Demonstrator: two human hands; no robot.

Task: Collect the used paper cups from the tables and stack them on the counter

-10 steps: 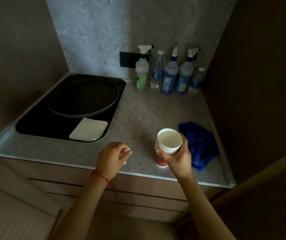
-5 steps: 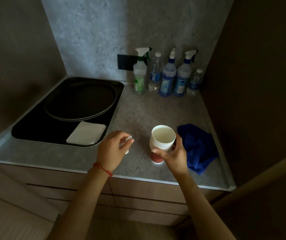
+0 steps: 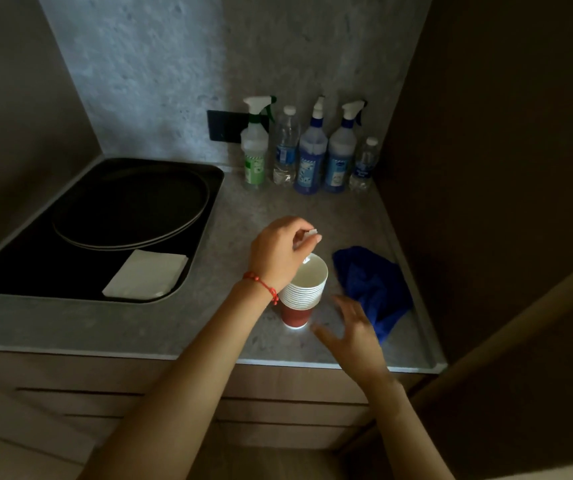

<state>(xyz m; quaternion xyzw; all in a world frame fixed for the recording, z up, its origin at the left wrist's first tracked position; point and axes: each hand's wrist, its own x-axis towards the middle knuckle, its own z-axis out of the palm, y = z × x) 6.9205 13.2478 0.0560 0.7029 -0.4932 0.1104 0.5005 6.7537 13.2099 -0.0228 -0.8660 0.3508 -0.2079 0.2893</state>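
Observation:
A stack of several red paper cups (image 3: 301,296) with white rims stands upright on the grey counter (image 3: 236,237), near its front edge. My left hand (image 3: 280,252) hovers just above the stack's open mouth, its fingers pinched on a small white scrap (image 3: 311,233). A little to the right of the stack's base is my right hand (image 3: 354,329), fingers spread, touching nothing.
A blue cloth (image 3: 373,285) lies right of the stack. A black tray (image 3: 105,226) with a round dark plate and a white napkin (image 3: 146,275) fills the counter's left. Spray and water bottles (image 3: 309,150) line the back wall. A dark panel closes the right side.
My right hand has let go of the cup stack, which now stands on the counter, and drawn back. My left hand has moved right with the white scrap to above the stack's mouth.

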